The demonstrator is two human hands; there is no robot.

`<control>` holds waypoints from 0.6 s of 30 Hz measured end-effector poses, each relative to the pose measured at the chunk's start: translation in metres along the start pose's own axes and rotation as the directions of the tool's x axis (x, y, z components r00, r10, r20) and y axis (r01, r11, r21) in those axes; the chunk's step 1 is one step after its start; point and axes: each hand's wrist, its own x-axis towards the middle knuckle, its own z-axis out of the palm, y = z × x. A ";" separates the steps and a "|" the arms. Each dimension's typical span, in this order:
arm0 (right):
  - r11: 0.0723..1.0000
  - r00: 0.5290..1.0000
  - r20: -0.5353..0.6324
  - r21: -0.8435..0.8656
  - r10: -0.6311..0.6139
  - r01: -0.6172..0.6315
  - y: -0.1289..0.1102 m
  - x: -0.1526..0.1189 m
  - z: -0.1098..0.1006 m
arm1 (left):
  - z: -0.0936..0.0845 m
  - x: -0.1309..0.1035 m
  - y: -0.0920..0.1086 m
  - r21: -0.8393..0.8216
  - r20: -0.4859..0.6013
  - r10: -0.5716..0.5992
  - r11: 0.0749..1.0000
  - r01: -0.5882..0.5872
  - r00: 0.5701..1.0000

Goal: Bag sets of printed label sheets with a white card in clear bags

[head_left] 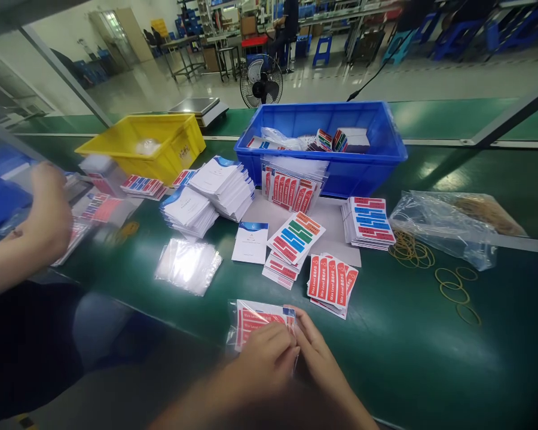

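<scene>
A transparent plastic bag (242,334) with red-and-white "Max Level / Min Level" label sheets inside lies at the table's front edge. My left hand (269,352) is closed over its right part, fingers bent at the edge. On that same right edge, my right hand (311,337) grips the bag between thumb and fingers. Just beyond lie a stack of red label sheets (327,280), a multicoloured label sheet (298,237) on a small pile, and a white booklet (250,242) with a blue band. Flat transparent bags (188,266) are stacked to the left.
Piles of booklets (222,185), a blue bin (318,167) and a yellow bin (143,143) stand behind. On the right are colourful label sheets (370,221), loose rubber bands (452,286) and a bag of rubber bands (488,215). A co-worker's arm (40,227) reaches in at left.
</scene>
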 end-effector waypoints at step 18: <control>0.990 0.996 0.068 -0.131 -0.051 0.059 -0.025 0.015 -0.024 | -0.035 0.024 -0.022 -0.032 -0.129 -0.059 0.998 0.055 0.990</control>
